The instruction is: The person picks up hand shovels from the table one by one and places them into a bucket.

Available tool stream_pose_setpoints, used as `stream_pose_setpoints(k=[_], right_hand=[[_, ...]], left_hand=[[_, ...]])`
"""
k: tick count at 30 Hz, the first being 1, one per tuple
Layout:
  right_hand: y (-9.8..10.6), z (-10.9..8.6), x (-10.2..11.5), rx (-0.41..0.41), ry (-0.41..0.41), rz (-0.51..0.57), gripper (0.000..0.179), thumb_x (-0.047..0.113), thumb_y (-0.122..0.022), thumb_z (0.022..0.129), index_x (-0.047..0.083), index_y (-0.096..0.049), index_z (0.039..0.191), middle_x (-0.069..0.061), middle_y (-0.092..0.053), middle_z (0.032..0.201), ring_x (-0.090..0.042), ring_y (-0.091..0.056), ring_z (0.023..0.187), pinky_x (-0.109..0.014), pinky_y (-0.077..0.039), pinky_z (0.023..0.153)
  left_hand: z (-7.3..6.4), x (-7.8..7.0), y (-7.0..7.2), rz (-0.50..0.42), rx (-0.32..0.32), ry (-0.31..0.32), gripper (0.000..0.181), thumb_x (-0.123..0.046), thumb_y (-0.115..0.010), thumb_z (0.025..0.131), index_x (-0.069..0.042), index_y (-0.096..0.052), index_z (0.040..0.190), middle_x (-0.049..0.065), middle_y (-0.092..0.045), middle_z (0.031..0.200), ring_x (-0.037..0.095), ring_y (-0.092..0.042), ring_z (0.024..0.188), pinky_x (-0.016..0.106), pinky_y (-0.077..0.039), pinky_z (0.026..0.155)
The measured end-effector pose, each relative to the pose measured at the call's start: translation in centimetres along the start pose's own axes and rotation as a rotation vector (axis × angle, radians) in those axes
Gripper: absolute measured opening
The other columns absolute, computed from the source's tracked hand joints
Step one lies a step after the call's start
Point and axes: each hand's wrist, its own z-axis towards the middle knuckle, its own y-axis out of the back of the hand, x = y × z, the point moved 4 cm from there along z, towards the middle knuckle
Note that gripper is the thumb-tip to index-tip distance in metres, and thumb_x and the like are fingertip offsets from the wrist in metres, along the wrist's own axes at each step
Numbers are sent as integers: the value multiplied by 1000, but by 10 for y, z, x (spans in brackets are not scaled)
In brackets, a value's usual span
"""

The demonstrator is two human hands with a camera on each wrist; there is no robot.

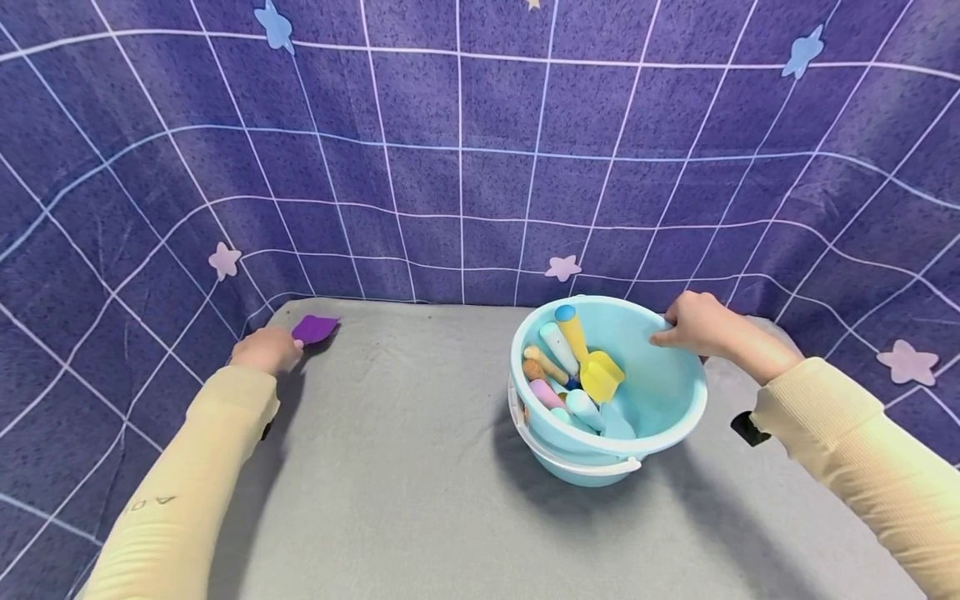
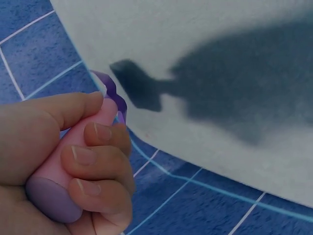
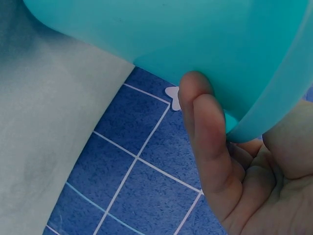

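At the far left, my left hand point(image 1: 266, 350) grips the pink handle point(image 2: 80, 142) of a toy shovel, its fingers wrapped around it. The shovel's purple blade point(image 1: 315, 328) points away over the grey surface. On the right, my right hand point(image 1: 701, 323) holds the rim of a light-blue bucket point(image 1: 660, 375), thumb inside and fingers outside the wall. The bucket leans toward the left and front. Inside it lie a yellow toy shovel point(image 1: 602, 377) and several other handled toys, partly hidden by one another. A white bucket handle point(image 1: 555, 457) hangs down the outside.
A grey cloth-covered surface point(image 1: 390, 417) spreads under both hands. Behind it and at both sides rises a purple-blue curtain point(image 1: 420, 183) with a grid and star pattern. A dark shadow lies below the bucket.
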Motion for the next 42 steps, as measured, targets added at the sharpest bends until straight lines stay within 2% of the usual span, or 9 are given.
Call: stream_pose_setpoints(k=[5, 11, 15, 23, 36, 42], right_hand=[[0, 0, 0, 9, -6, 7, 38, 25, -69, 83, 12, -46, 55, 4, -38, 50, -11, -49, 46, -25, -42, 46], [0, 0, -1, 18, -15, 11, 36, 25, -69, 83, 11, -49, 56, 3, -41, 50, -11, -50, 46, -25, -43, 46], [0, -1, -1, 16, -11, 11, 37, 25, -68, 83, 11, -48, 56, 3, -40, 50, -11, -50, 46, -25, -43, 46], [1, -1, 0, 20, -13, 31, 36, 25, -68, 84, 11, -49, 56, 2, -42, 50, -12, -53, 45, -26, -46, 46], [1, 0, 0, 39, -17, 56, 29, 24, -68, 84, 4, -60, 65, -2, -53, 54, -13, -57, 45, -28, -49, 47], [0, 0, -1, 44, -17, 60, 30, 24, -68, 85, 4, -59, 64, -2, -52, 53, -13, -57, 46, -28, -50, 47]], left_hand=[[-3, -4, 11, 8, 22, 8, 57, -35, -37, 98, 17, -48, 121, 43, -41, 124, 58, -45, 111, 62, -41, 86], [-6, -12, 26, 81, 24, -77, 56, -34, -37, 98, 15, -44, 126, 43, -39, 127, 60, -43, 113, 66, -39, 87], [-12, -18, 37, 111, 21, -119, 54, -33, -39, 97, 14, -47, 122, 42, -43, 125, 59, -46, 110, 66, -41, 85], [-23, -33, 48, 170, 40, -163, 53, -33, -39, 99, 14, -52, 119, 40, -45, 125, 57, -48, 109, 65, -40, 85], [-40, -64, 66, 224, 13, -238, 50, -35, -45, 96, 11, -61, 105, 37, -53, 117, 53, -54, 101, 63, -44, 77], [-48, -78, 75, 244, 4, -255, 44, -34, -47, 95, 6, -65, 95, 35, -57, 112, 49, -58, 95, 63, -45, 76]])
